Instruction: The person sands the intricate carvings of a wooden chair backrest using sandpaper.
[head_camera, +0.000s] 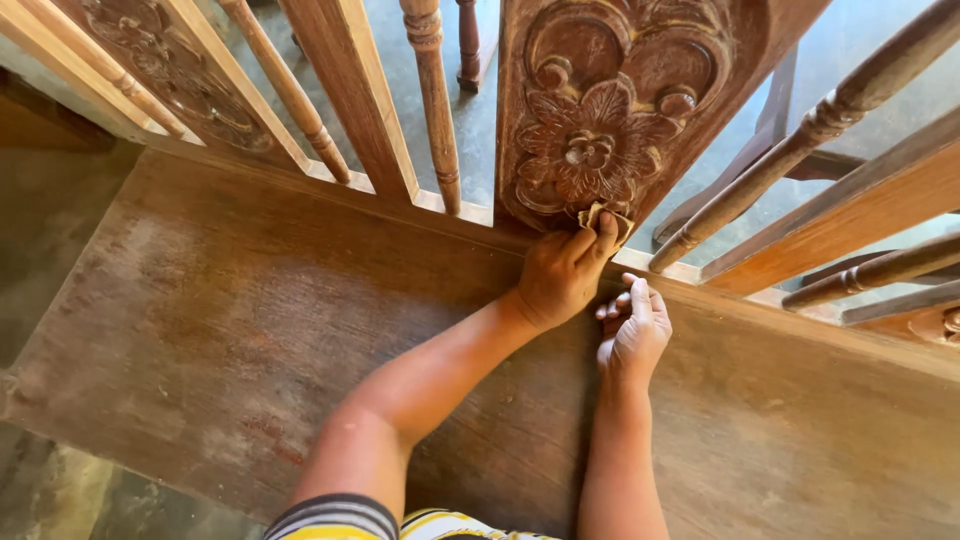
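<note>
My left hand (562, 275) pinches folded sandpaper (606, 218) against the carved flower panel (600, 120), at its 6 o'clock edge. Right hand (633, 330) rests open on the bench seat (250, 330). Upper carving looks unsanded, I judge.

I see a grey concrete floor (480, 120) behind turned spindles (436, 110), sunlight on it, and another chair's legs (470, 45) beyond.

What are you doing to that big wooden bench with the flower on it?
A person leans over a wooden bench seat. The left hand presses a small folded piece of sandpaper against the bottom edge of the carved flower panel in the backrest. The right hand rests on the seat just beside it, holding nothing. Turned spindles stand on either side of the panel.
</note>
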